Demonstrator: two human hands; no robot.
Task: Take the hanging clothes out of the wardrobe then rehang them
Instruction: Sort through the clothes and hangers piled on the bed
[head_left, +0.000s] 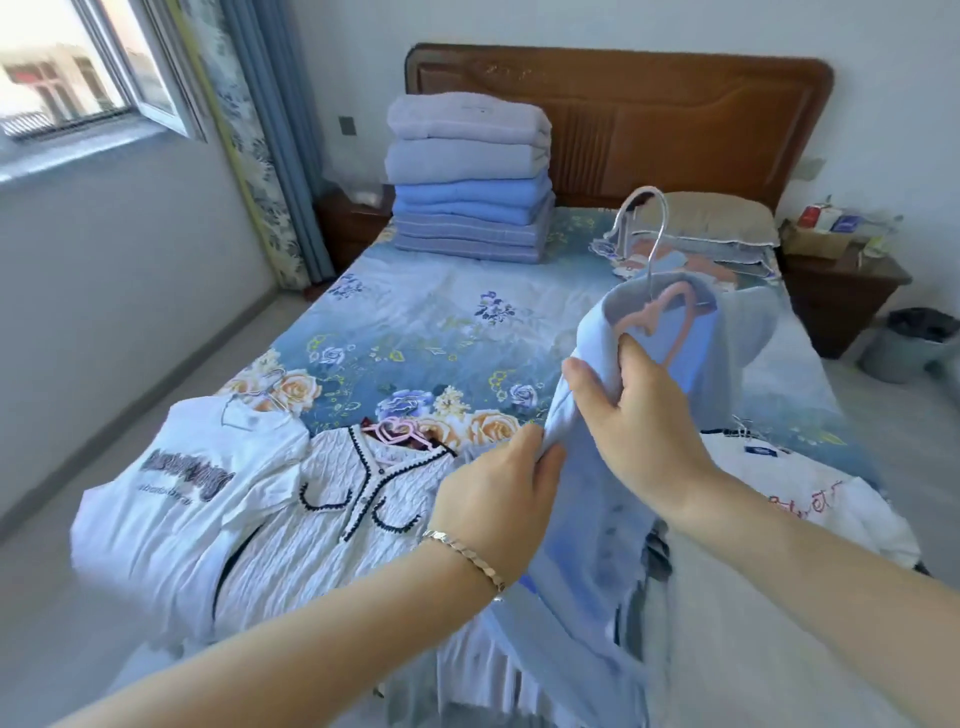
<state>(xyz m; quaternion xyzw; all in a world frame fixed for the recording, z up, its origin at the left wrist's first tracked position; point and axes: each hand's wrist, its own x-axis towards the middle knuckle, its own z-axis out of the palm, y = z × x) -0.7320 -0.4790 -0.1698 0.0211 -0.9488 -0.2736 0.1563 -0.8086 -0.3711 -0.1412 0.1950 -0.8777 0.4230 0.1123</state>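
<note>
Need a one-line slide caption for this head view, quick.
Left hand and right hand grip a light blue shirt on a pink hanger over the bed, white tops lying alongside.

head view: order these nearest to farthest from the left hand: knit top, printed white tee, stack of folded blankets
1. knit top, just left of the left hand
2. printed white tee, further left, beside the knit top
3. stack of folded blankets, far end of the bed

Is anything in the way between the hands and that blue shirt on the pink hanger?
Nothing visible. The left hand and the right hand both grip the blue shirt, which is on its pink hanger. The wardrobe is out of view.
</note>
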